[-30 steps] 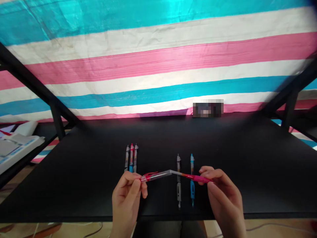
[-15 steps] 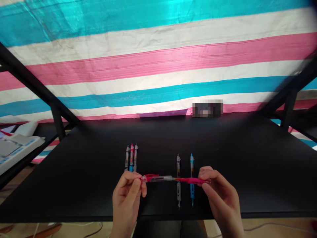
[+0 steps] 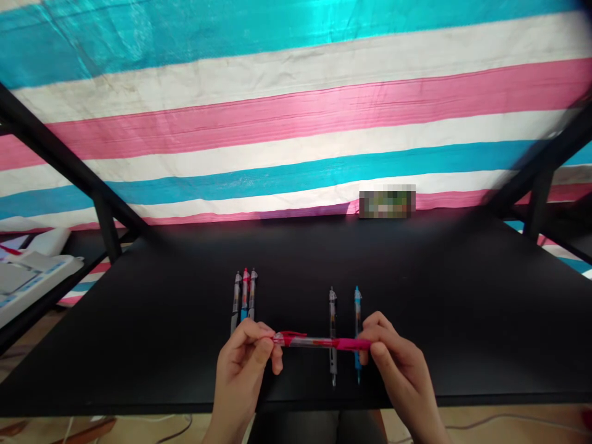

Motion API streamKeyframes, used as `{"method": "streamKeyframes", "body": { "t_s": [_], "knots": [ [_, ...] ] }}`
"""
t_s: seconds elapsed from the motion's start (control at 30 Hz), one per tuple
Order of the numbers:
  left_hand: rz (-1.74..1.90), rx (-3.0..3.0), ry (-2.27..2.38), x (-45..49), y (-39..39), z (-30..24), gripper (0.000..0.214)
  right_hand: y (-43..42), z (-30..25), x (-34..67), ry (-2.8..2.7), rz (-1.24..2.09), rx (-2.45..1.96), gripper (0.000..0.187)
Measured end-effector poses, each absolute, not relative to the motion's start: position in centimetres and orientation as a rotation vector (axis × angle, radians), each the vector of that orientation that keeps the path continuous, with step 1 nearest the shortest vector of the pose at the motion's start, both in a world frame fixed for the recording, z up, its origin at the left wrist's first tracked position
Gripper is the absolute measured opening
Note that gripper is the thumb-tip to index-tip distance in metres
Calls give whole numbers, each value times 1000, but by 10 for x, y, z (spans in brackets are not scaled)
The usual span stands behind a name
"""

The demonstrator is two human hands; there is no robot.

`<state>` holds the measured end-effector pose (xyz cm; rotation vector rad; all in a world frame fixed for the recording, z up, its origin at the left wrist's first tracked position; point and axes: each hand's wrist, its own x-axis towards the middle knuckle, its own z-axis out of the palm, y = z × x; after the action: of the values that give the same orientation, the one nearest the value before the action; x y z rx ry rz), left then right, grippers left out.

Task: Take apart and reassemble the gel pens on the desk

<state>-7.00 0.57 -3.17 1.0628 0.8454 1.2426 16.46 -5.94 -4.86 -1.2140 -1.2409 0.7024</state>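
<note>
A pink pen (image 3: pixel 314 341) with a clear barrel lies level between my two hands, above the table's near part. My left hand (image 3: pixel 247 361) pinches its clip end; my right hand (image 3: pixel 393 357) pinches the pink grip at the other end. The barrel and grip meet with no visible gap. Beneath the held pen, a grey pen (image 3: pixel 333 364) and a blue pen (image 3: pixel 357 308) lie side by side on the table, partly covered by it and my right fingers. Beyond my left hand lie three pens (image 3: pixel 245 293) close together, their lower ends hidden by that hand.
The black table (image 3: pixel 185 259) has its front edge just below my hands. Black frame bars (image 3: pixel 104 213) rise at both sides. A striped sheet (image 3: pixel 296 123) hangs behind. A blurred-out box shape (image 3: pixel 387 202) stands at the back. White items (image 3: pixel 41 271) sit on the left.
My hands have come closer together. The pink grip section has slid onto the clear barrel, covering the refill that showed between the two parts. The pens on the table have stayed put.
</note>
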Motion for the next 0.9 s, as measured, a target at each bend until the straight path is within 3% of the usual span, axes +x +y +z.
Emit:
{"method": "streamKeyframes", "body": {
  "t_s": [0.07, 0.13, 0.27, 0.4, 0.5, 0.57, 0.7, 0.83, 0.9],
  "knots": [
    [1260, 1043, 853, -70, 6, -32, 21, -59, -50, 163, -1227, 680, -1212, 13],
    [1268, 1040, 860, -70, 6, -32, 21, -59, -51, 162, -1206, 653, -1206, 26],
    [1265, 1065, 853, -70, 7, -33, 22, -57, -48, 162, -1194, 689, -1194, 7],
    [1247, 1073, 837, -70, 7, -33, 21, -58, -46, 164, -1242, 720, -1210, 37],
    [1262, 1054, 856, -69, 6, -32, 23, -61, -51, 163, -1208, 727, -1221, 10],
    [1269, 1040, 877, -69, 6, -32, 24, -61, -54, 162, -1157, 719, -1227, 27],
    [1278, 1036, 880, -68, 7, -32, 24, -60, -51, 161, -1169, 741, -1186, 3],
    [1271, 1037, 892, -68, 7, -31, 28, -59, -44, 164, -1235, 749, -1193, 33],
    [1280, 1035, 901, -67, 7, -31, 29, -60, -45, 164, -1222, 751, -1177, 31]
  ]
}}
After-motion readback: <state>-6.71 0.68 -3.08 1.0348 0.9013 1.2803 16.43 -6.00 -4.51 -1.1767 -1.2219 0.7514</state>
